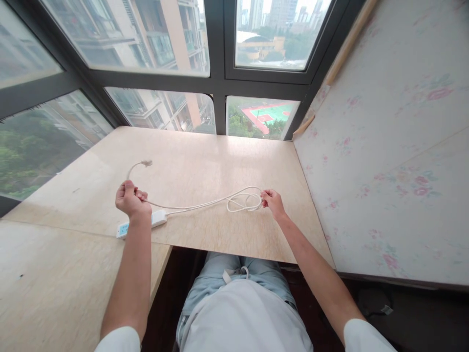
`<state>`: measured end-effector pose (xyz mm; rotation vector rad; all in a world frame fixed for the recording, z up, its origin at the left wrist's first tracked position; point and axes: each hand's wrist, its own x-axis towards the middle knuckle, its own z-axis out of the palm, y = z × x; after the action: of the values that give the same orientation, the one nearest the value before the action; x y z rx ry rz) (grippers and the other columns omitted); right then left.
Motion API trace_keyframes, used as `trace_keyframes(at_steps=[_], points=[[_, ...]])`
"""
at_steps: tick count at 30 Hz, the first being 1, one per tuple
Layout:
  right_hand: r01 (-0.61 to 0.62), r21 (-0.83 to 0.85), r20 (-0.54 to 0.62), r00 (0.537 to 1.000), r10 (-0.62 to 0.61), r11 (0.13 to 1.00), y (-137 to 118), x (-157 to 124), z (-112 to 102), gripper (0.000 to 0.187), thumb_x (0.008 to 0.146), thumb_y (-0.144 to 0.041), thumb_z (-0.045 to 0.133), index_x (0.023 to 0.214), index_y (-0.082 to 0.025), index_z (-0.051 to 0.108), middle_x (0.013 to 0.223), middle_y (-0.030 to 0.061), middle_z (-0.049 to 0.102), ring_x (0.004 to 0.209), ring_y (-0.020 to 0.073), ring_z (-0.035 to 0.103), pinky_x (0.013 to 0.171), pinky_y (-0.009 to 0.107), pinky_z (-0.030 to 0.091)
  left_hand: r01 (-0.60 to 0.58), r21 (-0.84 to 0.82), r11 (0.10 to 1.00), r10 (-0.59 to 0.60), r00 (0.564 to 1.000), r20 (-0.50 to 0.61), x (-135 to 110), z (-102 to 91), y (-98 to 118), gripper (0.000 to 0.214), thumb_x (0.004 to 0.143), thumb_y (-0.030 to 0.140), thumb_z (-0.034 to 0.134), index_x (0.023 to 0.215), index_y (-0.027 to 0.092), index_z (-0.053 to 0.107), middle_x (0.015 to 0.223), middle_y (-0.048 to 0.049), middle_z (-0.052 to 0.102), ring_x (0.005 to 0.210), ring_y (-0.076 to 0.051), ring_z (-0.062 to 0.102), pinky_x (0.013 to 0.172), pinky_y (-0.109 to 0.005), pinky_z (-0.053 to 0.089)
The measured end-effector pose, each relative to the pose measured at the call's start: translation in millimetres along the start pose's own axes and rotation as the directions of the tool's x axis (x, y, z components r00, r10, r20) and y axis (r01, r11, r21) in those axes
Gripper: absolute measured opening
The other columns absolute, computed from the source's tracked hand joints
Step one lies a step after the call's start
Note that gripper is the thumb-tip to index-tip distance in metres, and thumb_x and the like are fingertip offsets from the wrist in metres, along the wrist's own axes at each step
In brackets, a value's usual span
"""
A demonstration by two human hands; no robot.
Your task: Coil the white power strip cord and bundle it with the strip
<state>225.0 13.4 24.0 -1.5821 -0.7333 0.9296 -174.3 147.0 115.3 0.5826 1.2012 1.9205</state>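
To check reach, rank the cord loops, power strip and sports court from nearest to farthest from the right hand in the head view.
1. Cord loops: at the right hand, on its left.
2. Power strip: well to its left.
3. Sports court: outdoors, ahead and below.

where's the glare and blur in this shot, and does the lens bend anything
In the head view, daylight from the windows leaves a pale sheen on the tabletop; in the head view, the distant skyline looks hazy; the head view also shows the plug beyond the left hand blurred, and wide-angle stretch seems to lengthen the forearms.
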Motion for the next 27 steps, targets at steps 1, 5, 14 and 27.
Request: trace_keyframes(at_steps=[1,5,14,27], points=[[-0.004,-0.008,0.001,1.0,0.004,1.0,1.7,-0.1,0.2,0.026,0.069,-0.042,0.063,0.075,-0.018,0.056,0.064,-0.002,0.06,0.045,0.0072,0.05,0.04,0.019,0.041,0.04,-0.012,0.999,-0.04,0.999,-0.014,5.8,3.2,2.8,0.015,0.078,0.014,0.062,0.072,0.018,0.049,0.054,0.0082,0.037,0.039,-0.003,0.023,0.037,-0.017,0.017],[-0.045,-0.061,0.009,0.999,0.045,0.997,10.0,-2.5,2.2,0.02,0.07,-0.037,0.059,0.076,-0.019,0.055,0.06,-0.0031,0.058,0.045,0.0091,0.051,0.04,0.02,0.041,0.128,-0.065,0.99,-0.129,0.992,0.0,16.3,34.2,6.8,0.017,0.082,0.011,0.059,0.072,0.018,0.047,0.053,0.0089,0.036,0.037,-0.002,0.021,0.035,-0.016,0.016],[-0.084,-0.187,0.115,0.988,0.106,0.979,21.1,-19.8,-8.4,0.025,0.065,-0.03,0.059,0.087,-0.018,0.062,0.058,-0.003,0.059,0.05,0.0125,0.054,0.044,0.021,0.04,0.164,-0.262,0.951,-0.092,0.96,0.266,-4.2,155.3,-13.0,0.014,0.081,0.023,0.069,0.074,0.018,0.058,0.054,0.0076,0.042,0.039,-0.001,0.034,0.037,-0.015,0.024],[-0.019,0.016,0.154,0.988,0.016,1.0,17.0,-48.0,-15.9,0.033,0.063,-0.036,0.073,0.09,-0.017,0.065,0.082,0.0021,0.067,0.073,0.0158,0.062,0.061,0.026,0.047,0.528,0.009,0.849,-0.516,0.825,0.232,-52.0,221.1,-119.8,0.014,0.088,0.028,0.065,0.083,0.016,0.059,0.058,0.0075,0.046,0.042,-0.001,0.039,0.046,-0.015,0.035]])
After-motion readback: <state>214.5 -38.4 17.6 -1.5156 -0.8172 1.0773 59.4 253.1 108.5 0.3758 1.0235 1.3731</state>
